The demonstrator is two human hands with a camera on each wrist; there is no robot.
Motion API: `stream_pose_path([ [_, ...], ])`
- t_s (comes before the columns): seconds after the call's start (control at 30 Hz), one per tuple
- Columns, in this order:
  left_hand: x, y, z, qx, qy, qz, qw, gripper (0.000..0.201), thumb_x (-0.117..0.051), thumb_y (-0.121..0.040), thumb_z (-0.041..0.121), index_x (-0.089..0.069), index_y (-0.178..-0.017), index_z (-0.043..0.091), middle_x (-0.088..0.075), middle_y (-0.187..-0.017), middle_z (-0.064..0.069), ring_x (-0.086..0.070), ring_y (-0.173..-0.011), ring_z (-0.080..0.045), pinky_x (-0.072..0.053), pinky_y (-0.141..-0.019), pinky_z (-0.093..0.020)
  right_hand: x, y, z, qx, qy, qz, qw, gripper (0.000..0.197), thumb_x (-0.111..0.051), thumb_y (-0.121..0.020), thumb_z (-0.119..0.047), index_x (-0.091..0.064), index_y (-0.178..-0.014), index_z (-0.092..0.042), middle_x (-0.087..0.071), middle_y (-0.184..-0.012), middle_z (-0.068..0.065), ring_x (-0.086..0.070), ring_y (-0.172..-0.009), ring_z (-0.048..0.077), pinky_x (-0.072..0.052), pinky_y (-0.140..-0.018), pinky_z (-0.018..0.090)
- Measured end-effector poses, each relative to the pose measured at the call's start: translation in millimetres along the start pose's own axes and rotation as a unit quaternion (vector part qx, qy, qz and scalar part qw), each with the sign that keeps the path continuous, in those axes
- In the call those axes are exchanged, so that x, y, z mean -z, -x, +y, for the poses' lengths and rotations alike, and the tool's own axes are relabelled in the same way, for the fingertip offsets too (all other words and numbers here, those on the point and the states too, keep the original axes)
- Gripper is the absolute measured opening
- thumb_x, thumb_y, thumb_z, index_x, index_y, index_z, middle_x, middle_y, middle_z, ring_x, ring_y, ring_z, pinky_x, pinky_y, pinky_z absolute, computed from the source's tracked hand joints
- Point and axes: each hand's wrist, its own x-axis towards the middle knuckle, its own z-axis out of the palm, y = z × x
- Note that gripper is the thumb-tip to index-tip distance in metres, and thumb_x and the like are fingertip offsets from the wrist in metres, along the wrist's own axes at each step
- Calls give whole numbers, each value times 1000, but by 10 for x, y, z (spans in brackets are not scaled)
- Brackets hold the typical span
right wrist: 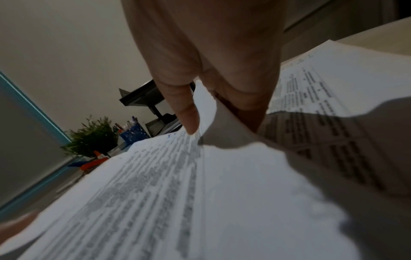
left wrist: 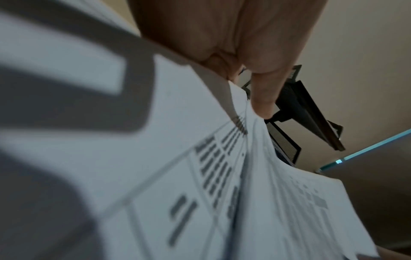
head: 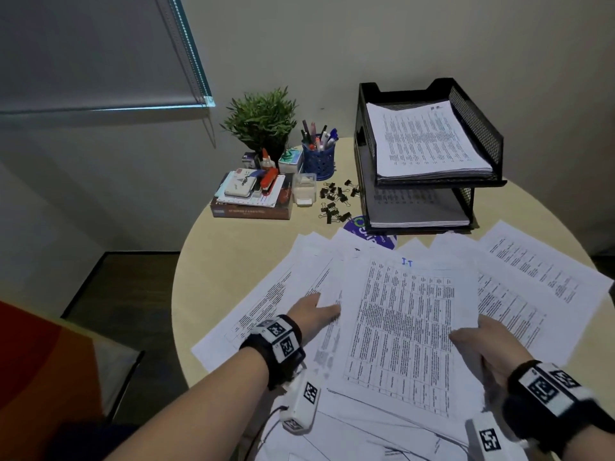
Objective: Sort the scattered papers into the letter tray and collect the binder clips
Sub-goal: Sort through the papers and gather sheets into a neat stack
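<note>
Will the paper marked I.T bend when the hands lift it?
Probably: the paper is thin, and its edge already curls by the right hand. It looks light. It may slide, since it lies on other loose sheets.

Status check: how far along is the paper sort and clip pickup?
Early. Done: both letter tray tiers hold stacks. In hand: left hand and right hand pinch the sheet marked I.T. Left: scattered papers across the table, binder clips loose.
</note>
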Motion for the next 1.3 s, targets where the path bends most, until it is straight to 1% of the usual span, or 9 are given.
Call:
stream_pose_path([
  [0.13, -210, 38, -4, -8, 103, -41, 994, 87, -82, -62, 44, -48, -135, 11, -60, -128, -3, -56, -118, -22, -37, -108, -45, -90, 38, -80, -21, 7, -21, 1000, 23, -58, -81, -1, -47, -62, -10, -38, -53, 4, -33, -56, 17, -24, -60, 31],
  [0.27, -302, 69, 53, -1, 180, -77, 981, 44, -73, -79, 6, -56, -120, 5, -64, -119, -7, -59, -99, -16, -51, -77, -15, -103, 176, -87, -28, -94, -72, 993, 19, -61, -87, -1, -61, -105, 2, -67, -94, 16, -64, -86, 31, -51, -80, 36],
  [0.43, -412, 104, 88, -24, 169, -61, 983, 36, -68, -79, -5, -59, -114, -2, -66, -95, -6, -62, -81, -11, -50, -56, -9, -42, 252, 20, -63, -227, -110, 966, 49, -75, -76, -10, -60, -121, -2, -67, -115, 12, -60, -108, 28, -43, -99, 44],
  [0.57, -425, 196, 320, -71, 186, -46, 979, 26, -69, -78, -4, -63, -102, 5, -69, -96, -6, -66, -86, -16, -53, -64, -13, 33, 296, -87, -1, -256, -132, 958, 99, -97, -30, -32, -62, -117, -2, -69, -113, 16, -63, -109, 33, -43, -102, 51],
  [0.7, -391, 348, 762, -161, 238, -3, 958, 21, -71, -74, -7, -65, -90, 4, -70, -85, -9, -69, -81, -23, -56, -76, -29, 172, 489, -609, 151, -240, -7, 959, 34, -75, -77, -10, -63, -107, 1, -69, -98, 13, -69, -79, 17, -54, -64, 19],
  [0.77, -352, 442, 1004, -219, 259, 12, 941, 25, -70, -75, -9, -64, -97, 1, -69, -81, -4, -70, -69, -7, -54, -65, -17, 290, 525, -842, 214, -230, 23, 949, 14, -70, -80, -5, -66, -93, -7, -70, -92, 10, -68, -73, 16, -54, -64, 24],
  [1.03, -323, 608, 1248, -317, 232, 29, 919, 61, -90, -32, 37, -67, -87, 21, -74, -85, 6, -69, -86, -12, -55, -86, -35, 557, 672, -990, 328, -230, -41, 915, 41, -79, -62, -22, -66, -101, -25, -75, -94, -10, -70, -89, 6, -54, -77, 28],
  [1.2, -531, 710, 1219, -319, 249, 56, 913, 44, -79, -64, -5, -65, -102, 13, -72, -83, 7, -68, -96, -20, -58, -74, -27, 509, 604, -948, 322, -263, -30, 909, 40, -81, -56, -19, -72, -95, -16, -76, -90, -2, -71, -88, 13, -56, -81, 30],
  [1.3, -460, 781, 1294, -368, 284, 68, 883, 58, -94, -32, 32, -73, -86, 21, -74, -85, -1, -70, -93, -18, -57, -76, -27, 596, 660, -1078, 379, -264, -27, 887, 27, -76, -60, -10, -76, -87, -15, -76, -83, -3, -71, -81, 11, -57, -77, 25],
])
